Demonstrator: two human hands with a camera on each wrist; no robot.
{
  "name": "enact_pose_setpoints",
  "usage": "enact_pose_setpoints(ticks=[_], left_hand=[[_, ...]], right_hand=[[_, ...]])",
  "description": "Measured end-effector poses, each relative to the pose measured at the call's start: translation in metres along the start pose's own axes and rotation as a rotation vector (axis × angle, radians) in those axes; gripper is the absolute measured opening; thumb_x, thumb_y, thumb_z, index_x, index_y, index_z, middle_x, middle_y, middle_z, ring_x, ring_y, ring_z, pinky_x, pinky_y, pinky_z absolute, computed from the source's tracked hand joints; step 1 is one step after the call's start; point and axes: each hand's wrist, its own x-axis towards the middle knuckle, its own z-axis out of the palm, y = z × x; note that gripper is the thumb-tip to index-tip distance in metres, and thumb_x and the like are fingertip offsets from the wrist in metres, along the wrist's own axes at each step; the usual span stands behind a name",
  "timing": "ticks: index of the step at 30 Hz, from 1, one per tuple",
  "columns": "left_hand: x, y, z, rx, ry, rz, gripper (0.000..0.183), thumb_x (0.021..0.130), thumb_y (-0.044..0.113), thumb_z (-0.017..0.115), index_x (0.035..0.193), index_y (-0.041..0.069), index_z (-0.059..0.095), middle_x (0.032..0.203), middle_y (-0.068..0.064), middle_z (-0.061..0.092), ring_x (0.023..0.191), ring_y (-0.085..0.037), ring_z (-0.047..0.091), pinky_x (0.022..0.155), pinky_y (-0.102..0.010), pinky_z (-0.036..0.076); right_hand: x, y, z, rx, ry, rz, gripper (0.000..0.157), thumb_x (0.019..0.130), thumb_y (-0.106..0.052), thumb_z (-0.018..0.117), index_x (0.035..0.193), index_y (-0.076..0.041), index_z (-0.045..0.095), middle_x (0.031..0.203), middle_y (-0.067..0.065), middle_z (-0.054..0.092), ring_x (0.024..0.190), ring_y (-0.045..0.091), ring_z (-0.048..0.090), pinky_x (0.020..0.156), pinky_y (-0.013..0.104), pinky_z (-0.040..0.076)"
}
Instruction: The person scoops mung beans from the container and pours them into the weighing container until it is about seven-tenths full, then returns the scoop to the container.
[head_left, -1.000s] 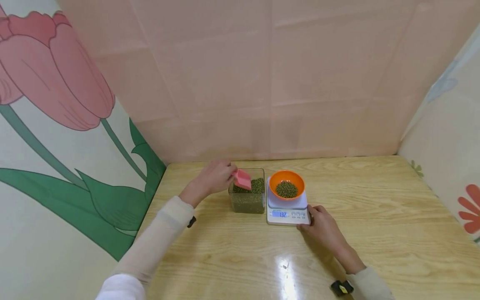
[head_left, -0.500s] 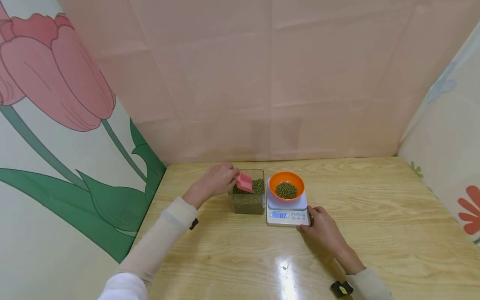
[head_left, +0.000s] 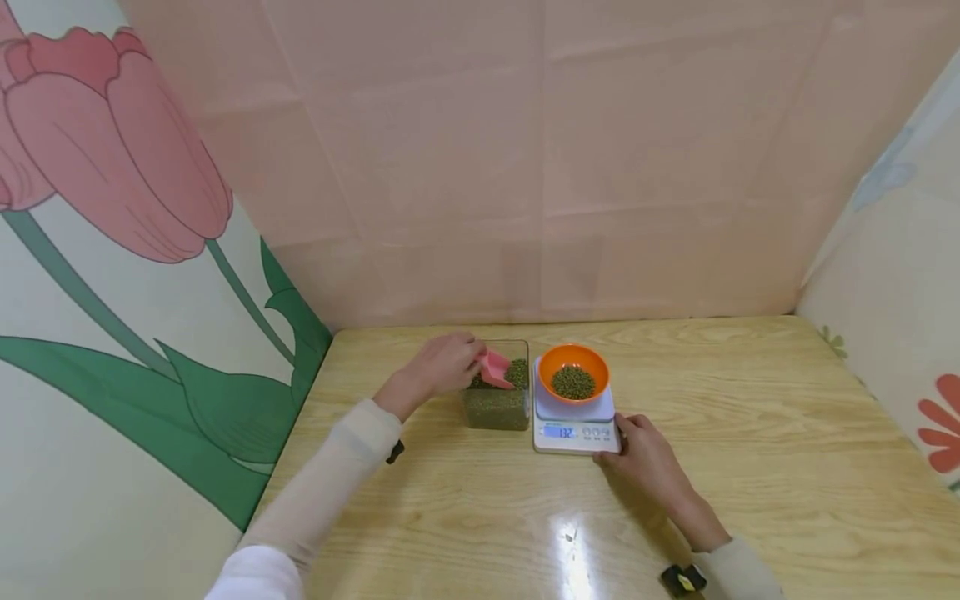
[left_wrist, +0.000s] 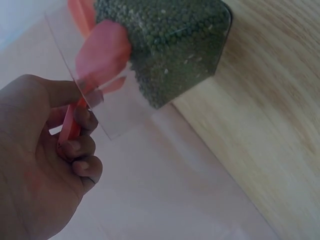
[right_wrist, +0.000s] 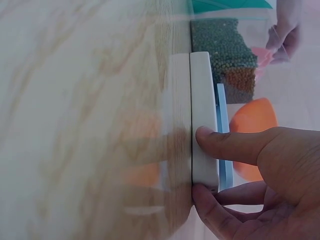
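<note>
My left hand (head_left: pixel 448 363) grips the handle of a pink scoop (head_left: pixel 495 367), fingers curled round it in the left wrist view. The scoop's blade dips into a clear container (head_left: pixel 497 411) of green mung beans (left_wrist: pixel 175 35). Just right of the container, a white digital kitchen scale (head_left: pixel 550 444) carries an orange bowl (head_left: pixel 555 357) with a small heap of mung beans (head_left: pixel 573 382). Its lit display appears to read 132. At the scale's front right corner, my right hand (head_left: pixel 651 458) holds it between thumb (right_wrist: pixel 212 140) and fingers.
The wooden table (head_left: pixel 712 408) meets a pink backdrop (head_left: pixel 645 258) behind. Flower-patterned walls stand at left and right. Bare tabletop shows right of the scale and in front of it.
My left hand has moved slightly right and down, pushing the scoop lower into the mung beans and tilting it. The right hand, scale and bowl stay put; the reading looks unchanged.
</note>
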Motion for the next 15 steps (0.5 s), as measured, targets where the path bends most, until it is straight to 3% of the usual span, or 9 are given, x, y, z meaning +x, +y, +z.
enact_pose_setpoints(ticks=[15], left_hand=[[0.0037,0.0067,0.0087,-0.035,0.000,-0.028,0.026,0.111,0.022,0.058,0.130,0.009,0.070,0.123,-0.006,0.073,0.116,-0.026,0.068,0.095,-0.040,0.059]], right_hand=[[-0.0003,0.0027,-0.0006,0.005,0.003,-0.003,0.079,0.082,-0.017,0.093,0.140,0.021,0.054,0.120,0.033,0.063,0.094,0.035,0.065,0.077,0.046,0.060]])
